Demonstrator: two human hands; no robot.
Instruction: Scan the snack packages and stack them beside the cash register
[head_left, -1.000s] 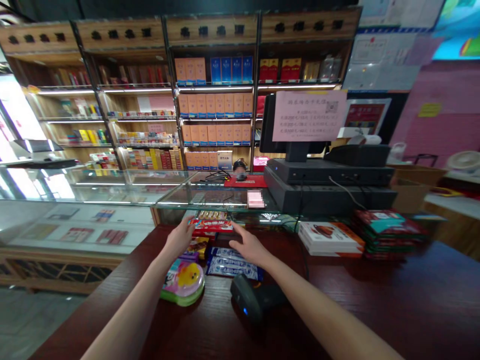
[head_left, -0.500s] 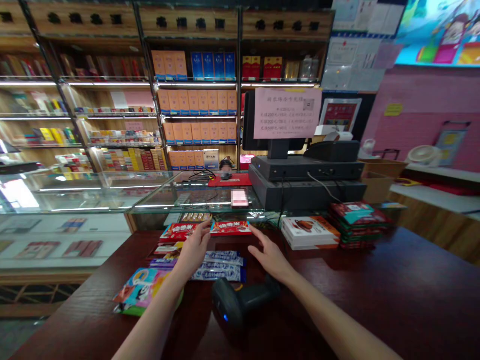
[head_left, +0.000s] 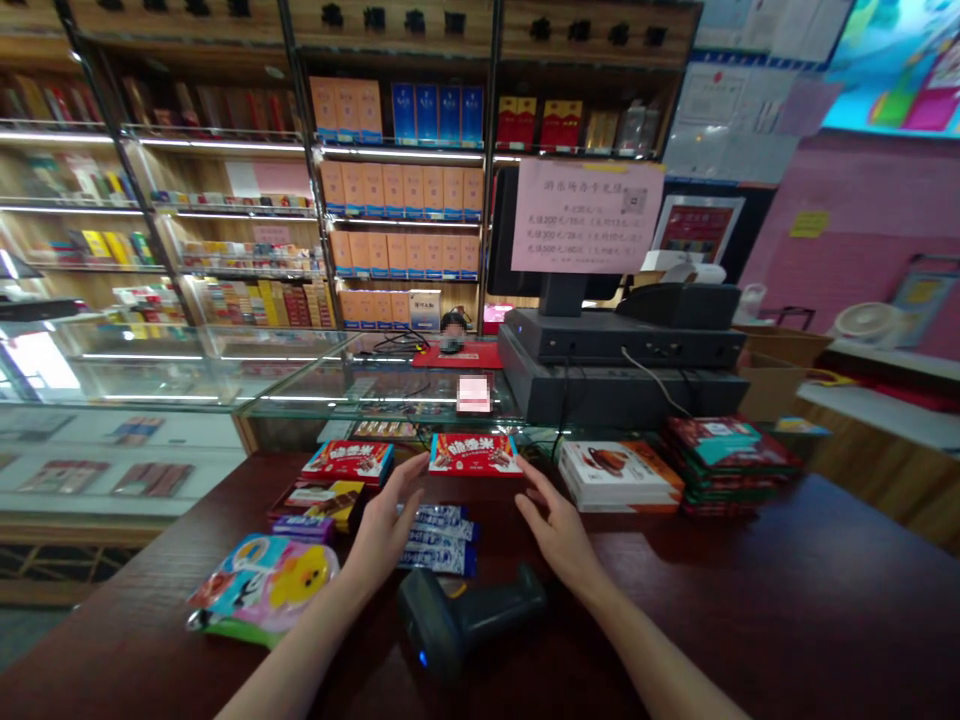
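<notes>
A red snack box (head_left: 474,456) with white lettering and blue ends lies at the far side of the brown counter, between my hands. My left hand (head_left: 391,522) is open, its fingertips at the box's left end and its thumb apart. On the other side, my right hand (head_left: 559,530) is open too, fingertips at or very near the right end. I cannot tell how firmly either one touches. Blue-and-white sachets (head_left: 439,540) lie between the hands, partly behind the left one. Nearer me rests a black barcode scanner (head_left: 457,615) with a blue light.
Left of my hands are another red snack box (head_left: 349,461), a brown-and-yellow pack (head_left: 324,500), a purple pack (head_left: 304,528) and a colourful cartoon bag (head_left: 266,588). White-and-orange boxes (head_left: 619,475) and stacked dark red packs (head_left: 727,465) stand right. Behind is a cash register (head_left: 622,350).
My hands have moved slightly apart, staying at the red box's two ends. The box now shows more of its front. The view has shifted, with the scanner and cartoon bag appearing further left.
</notes>
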